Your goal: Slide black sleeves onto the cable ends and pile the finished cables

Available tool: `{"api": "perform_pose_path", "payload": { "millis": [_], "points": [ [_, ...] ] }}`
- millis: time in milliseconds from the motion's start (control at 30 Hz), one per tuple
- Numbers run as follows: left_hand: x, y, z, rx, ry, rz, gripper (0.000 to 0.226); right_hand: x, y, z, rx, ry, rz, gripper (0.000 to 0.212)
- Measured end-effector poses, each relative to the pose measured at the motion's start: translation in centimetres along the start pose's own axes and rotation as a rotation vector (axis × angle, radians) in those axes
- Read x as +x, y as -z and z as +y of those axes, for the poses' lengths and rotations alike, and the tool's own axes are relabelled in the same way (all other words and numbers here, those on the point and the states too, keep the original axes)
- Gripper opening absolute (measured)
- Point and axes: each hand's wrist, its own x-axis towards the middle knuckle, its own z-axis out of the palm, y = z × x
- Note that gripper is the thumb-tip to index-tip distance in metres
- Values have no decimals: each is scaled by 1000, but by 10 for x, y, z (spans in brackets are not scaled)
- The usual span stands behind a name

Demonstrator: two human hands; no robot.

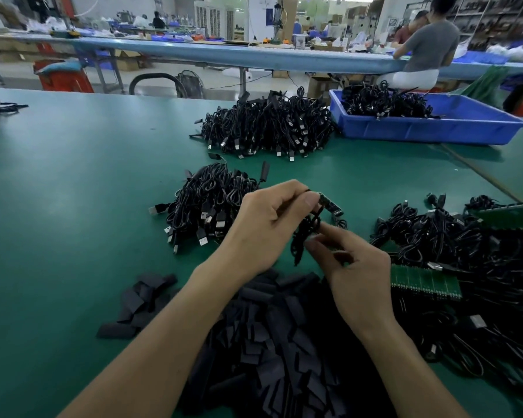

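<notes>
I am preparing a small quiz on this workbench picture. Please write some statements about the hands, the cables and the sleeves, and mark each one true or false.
1. The left hand pinches a cable near its small board end. True.
2. The blue bin is empty. False: black cables lie in it.
3. The heap of black sleeves lies nearest the person, under the forearms. True.
4. The table has a red top. False: the top is green.
5. The green board strips lie on the left side of the table. False: they lie on the right side, among loose cables.
</notes>
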Motion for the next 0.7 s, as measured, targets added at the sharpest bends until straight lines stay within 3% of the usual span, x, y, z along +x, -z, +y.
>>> {"api": "perform_pose_path", "payload": {
  "millis": [67,167,267,333,467,567,700],
  "points": [
    [-2,1,7,-56,-10,15,24,-2,2,1,-82,-5,-32,27],
    [0,8,13,-265,32,175,23,-2,7,3,-313,30,-185,20],
    [5,17,12,-332,83,329,27,-4,6,5,-651,72,-486,37],
    [7,20,8,-289,165,372,30,-4,6,6,-715,64,-562,41],
    [5,20,-11,-102,430,253,30,-2,6,2,-660,49,-512,22],
    [1,15,-22,-140,555,154,30,-2,6,3,-587,55,-460,16],
    [0,8,-24,-231,609,91,29,-4,7,5,-260,-42,-262,19]
  ]
}}
